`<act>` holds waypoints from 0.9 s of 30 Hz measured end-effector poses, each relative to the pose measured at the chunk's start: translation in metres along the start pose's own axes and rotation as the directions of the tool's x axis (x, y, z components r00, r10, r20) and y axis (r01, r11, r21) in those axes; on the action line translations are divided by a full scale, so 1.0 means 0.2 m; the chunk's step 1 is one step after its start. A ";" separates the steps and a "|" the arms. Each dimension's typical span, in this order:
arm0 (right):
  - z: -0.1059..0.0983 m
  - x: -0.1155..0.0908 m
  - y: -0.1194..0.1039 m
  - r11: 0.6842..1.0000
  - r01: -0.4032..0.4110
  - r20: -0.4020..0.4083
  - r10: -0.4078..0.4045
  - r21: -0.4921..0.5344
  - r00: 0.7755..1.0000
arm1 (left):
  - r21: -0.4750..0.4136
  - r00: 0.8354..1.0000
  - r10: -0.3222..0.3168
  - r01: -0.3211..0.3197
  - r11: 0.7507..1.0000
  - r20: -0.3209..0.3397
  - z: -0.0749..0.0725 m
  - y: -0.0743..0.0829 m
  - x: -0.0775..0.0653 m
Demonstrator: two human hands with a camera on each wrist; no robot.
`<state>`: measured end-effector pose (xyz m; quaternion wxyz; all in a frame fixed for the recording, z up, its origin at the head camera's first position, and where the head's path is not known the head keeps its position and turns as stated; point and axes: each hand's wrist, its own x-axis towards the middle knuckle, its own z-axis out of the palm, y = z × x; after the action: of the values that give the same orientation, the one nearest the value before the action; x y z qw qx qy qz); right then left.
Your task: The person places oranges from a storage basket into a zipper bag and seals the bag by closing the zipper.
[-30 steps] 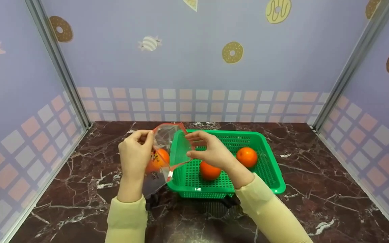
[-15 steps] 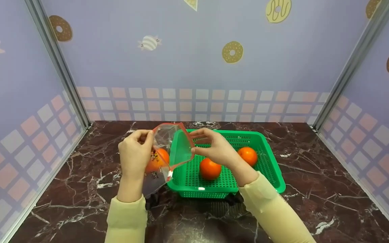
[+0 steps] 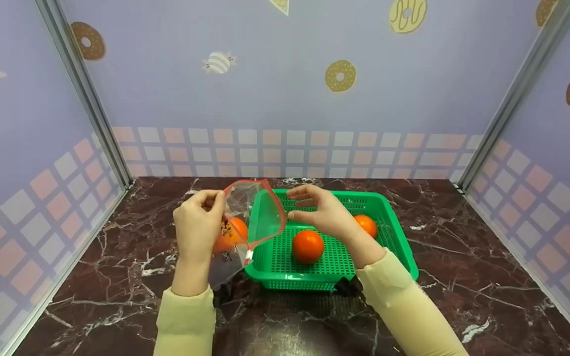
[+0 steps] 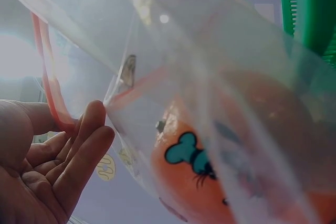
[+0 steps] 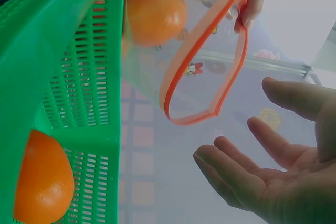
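My left hand [image 3: 198, 222] pinches the orange-edged rim of a clear zip bag [image 3: 267, 217] between thumb and fingers. The bag's mouth gapes toward the right, and cartoon figures are printed on its film. An orange [image 4: 194, 182] shows through the plastic inside it; a second orange shape seems to lie behind. Just right of the mouth, my right hand [image 3: 324, 215] hovers over the green basket [image 3: 329, 278] with fingers spread and nothing in them. In the basket lie an orange [image 3: 308, 247] near the middle and another orange [image 3: 365, 226] at the right, partly behind my right wrist.
The basket stands on a dark red marbled tabletop [image 3: 463, 277]. Patterned panels close off the back, left and right, and metal posts [image 3: 87, 99] stand at the corners. Dark wrist mounts [image 3: 348, 286] sit beneath both wrists, the right one close to the basket's front rim.
My right hand has drawn away from the bag's rim, moving right, and now partly covers the right orange. The left hand and the bag have stayed in place.
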<state>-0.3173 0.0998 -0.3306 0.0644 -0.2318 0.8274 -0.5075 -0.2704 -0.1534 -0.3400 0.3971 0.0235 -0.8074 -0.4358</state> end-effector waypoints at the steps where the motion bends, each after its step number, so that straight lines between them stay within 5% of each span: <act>1: 0.00 0.00 0.00 1.000 -0.004 -0.003 0.004 -0.003 1.000 | -0.002 1.000 0.001 -0.001 1.000 0.001 0.00 0.00 0.00; 27: -0.12 0.03 0.10 0.993 -0.092 -0.023 0.090 -0.075 0.996 | -0.001 1.000 0.022 -0.022 1.000 -0.005 0.00 -0.01 0.00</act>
<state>-0.3368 0.1242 -0.3354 0.0706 -0.1911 0.8563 -0.4745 -0.2714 -0.1537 -0.3410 0.4036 0.0155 -0.8064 -0.4320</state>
